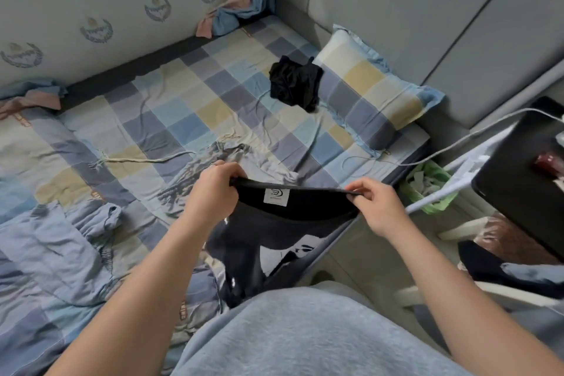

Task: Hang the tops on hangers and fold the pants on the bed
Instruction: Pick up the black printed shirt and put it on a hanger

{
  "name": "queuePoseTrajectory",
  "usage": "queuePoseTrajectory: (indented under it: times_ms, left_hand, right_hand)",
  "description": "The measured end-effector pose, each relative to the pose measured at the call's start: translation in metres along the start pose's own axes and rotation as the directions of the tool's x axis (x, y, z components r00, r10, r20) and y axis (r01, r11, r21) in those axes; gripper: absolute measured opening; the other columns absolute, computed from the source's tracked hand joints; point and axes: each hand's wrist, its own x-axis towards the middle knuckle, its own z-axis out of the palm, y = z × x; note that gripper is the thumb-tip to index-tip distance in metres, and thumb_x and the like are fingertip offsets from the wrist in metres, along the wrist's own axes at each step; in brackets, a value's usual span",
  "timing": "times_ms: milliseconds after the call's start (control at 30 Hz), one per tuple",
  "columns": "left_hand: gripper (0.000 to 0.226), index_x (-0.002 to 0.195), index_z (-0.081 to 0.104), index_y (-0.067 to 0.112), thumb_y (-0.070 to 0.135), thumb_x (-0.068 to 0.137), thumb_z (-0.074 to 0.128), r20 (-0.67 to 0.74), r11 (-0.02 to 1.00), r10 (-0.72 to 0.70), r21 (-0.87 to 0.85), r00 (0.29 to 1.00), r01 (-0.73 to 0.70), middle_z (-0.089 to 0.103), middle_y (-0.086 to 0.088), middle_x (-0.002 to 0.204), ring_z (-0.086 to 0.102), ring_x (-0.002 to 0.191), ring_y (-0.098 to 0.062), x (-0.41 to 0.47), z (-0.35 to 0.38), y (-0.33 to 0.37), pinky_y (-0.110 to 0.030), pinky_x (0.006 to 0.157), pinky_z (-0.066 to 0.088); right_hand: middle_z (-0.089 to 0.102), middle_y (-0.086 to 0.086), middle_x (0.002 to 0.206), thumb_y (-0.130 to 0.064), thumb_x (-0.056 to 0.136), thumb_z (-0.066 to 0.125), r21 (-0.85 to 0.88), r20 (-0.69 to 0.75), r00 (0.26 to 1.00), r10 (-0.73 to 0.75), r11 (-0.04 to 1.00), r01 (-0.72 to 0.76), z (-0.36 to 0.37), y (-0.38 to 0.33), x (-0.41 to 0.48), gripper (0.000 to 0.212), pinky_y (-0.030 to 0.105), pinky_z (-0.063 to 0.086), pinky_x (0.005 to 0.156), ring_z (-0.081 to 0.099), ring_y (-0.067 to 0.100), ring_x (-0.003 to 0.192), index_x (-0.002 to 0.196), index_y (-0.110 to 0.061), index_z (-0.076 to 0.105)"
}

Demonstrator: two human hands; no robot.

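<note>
A black top (274, 241) with a white printed figure hangs in front of me over the bed's near edge. Its neckline is stretched open and a white label shows inside. My left hand (218, 185) grips the left side of the collar. My right hand (375, 203) pinches the right side. A second black garment (294, 82) lies crumpled on the checked bedsheet (171, 107) beside the pillow. A light grey garment (241, 159) with a dark print and a drawstring lies flat on the bed just beyond my hands. No hanger is in view.
A checked pillow (372, 91) lies at the head of the bed. A blue quilt (55, 241) is bunched at the left. On the right stand a black table (525, 183), a green bin (427, 186) and a white cable (457, 140).
</note>
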Motion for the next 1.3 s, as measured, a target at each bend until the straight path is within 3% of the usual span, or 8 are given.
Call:
queuePoseTrajectory:
  times_ms: [100, 233, 400, 600, 833, 967, 1133, 1300]
  left_hand:
    - [0.039, 0.089, 0.065, 0.022, -0.012, 0.077, 0.049, 0.093, 0.998, 0.039, 0.04, 0.995, -0.043, 0.066, -0.001, 0.09, 0.059, 0.088, -0.026, 0.011, 0.028, 0.003, -0.037, 0.072, 0.05]
    - [0.036, 0.095, 0.06, 0.021, -0.007, 0.079, 0.046, 0.242, 0.996, 0.072, 0.03, 0.968, -0.081, 0.064, -0.004, 0.094, 0.059, 0.089, -0.029, 0.022, 0.077, 0.023, -0.037, 0.07, 0.051]
    - [0.036, 0.108, 0.065, 0.013, -0.005, 0.081, 0.05, 0.327, 0.992, 0.128, -0.041, 0.936, -0.121, 0.066, -0.011, 0.112, 0.059, 0.103, -0.034, 0.014, 0.143, 0.059, -0.034, 0.076, 0.042]
    - [0.037, 0.102, 0.068, 0.019, -0.006, 0.082, 0.048, 0.398, 0.957, 0.273, -0.202, 0.875, -0.207, 0.07, -0.008, 0.096, 0.062, 0.076, -0.025, -0.019, 0.195, 0.131, -0.027, 0.069, 0.041]
    - [0.027, 0.096, 0.06, 0.021, 0.0, 0.084, 0.047, 0.427, 0.824, 0.566, -0.264, 0.705, -0.502, 0.061, 0.0, 0.095, 0.057, 0.086, -0.027, -0.092, 0.241, 0.217, -0.04, 0.073, 0.051]
    - [0.028, 0.099, 0.064, 0.019, 0.001, 0.082, 0.051, 0.467, 0.704, 0.686, -0.233, 0.558, -0.671, 0.064, -0.002, 0.1, 0.056, 0.096, -0.028, -0.154, 0.272, 0.257, -0.043, 0.083, 0.049]
    - [0.022, 0.081, 0.062, 0.018, 0.001, 0.083, 0.049, 0.656, 0.666, 0.667, -0.312, 0.353, -0.678, 0.066, 0.0, 0.074, 0.059, 0.076, -0.025, -0.238, 0.306, 0.304, -0.034, 0.064, 0.044]
    - [0.016, 0.071, 0.051, 0.006, 0.015, 0.075, 0.038, 0.67, 0.681, 0.694, -0.495, 0.261, -0.54, 0.046, -0.004, 0.062, 0.042, 0.064, -0.017, -0.304, 0.32, 0.338, -0.035, 0.062, 0.033]
  right_hand:
    - [0.071, -0.017, 0.067, -0.005, 0.097, 0.061, 0.121, -0.062, 0.996, 0.062, 0.991, -0.054, -0.016, 0.011, -0.021, 0.025, 0.009, 0.045, 0.061, 0.062, -0.006, 0.064, 0.082, -0.023, 0.069]
    - [0.064, -0.013, 0.064, -0.006, 0.1, 0.055, 0.278, -0.196, 0.961, 0.193, 0.951, -0.134, -0.032, 0.034, -0.057, 0.023, 0.012, 0.044, 0.06, 0.058, 0.0, 0.062, 0.082, -0.014, 0.066]
    - [0.059, -0.006, 0.062, -0.012, 0.099, 0.055, 0.454, -0.299, 0.856, 0.421, 0.852, -0.26, -0.058, 0.057, -0.112, 0.039, 0.027, 0.038, 0.058, 0.054, 0.01, 0.06, 0.064, -0.025, 0.064]
    - [0.076, 0.002, 0.089, -0.017, 0.088, 0.075, 0.288, -0.369, 0.809, 0.458, 0.884, -0.369, -0.102, 0.076, -0.188, 0.005, 0.025, 0.051, 0.077, 0.069, 0.013, 0.085, 0.087, -0.022, 0.076]
    - [0.063, 0.021, 0.083, -0.014, 0.097, 0.062, 0.279, -0.671, 0.613, 0.417, 0.908, -0.313, -0.14, 0.107, -0.308, 0.013, 0.034, 0.039, 0.07, 0.05, 0.015, 0.073, 0.085, -0.008, 0.062]
    - [0.056, 0.004, 0.075, -0.013, 0.099, 0.058, 0.438, -0.77, 0.426, 0.475, 0.879, -0.187, -0.158, 0.136, -0.393, 0.018, 0.059, 0.055, 0.074, 0.055, 0.018, 0.074, 0.081, -0.015, 0.059]
    - [0.053, 0.008, 0.082, -0.018, 0.098, 0.052, 0.502, -0.797, 0.268, 0.542, 0.84, -0.206, -0.161, 0.191, -0.501, 0.018, 0.068, 0.048, 0.088, 0.053, 0.025, 0.081, 0.08, -0.018, 0.05]
    - [0.058, -0.001, 0.088, -0.035, 0.092, 0.049, 0.507, -0.788, 0.242, 0.566, 0.82, -0.265, -0.154, 0.234, -0.57, 0.012, 0.052, 0.049, 0.085, 0.055, 0.017, 0.082, 0.087, -0.025, 0.053]
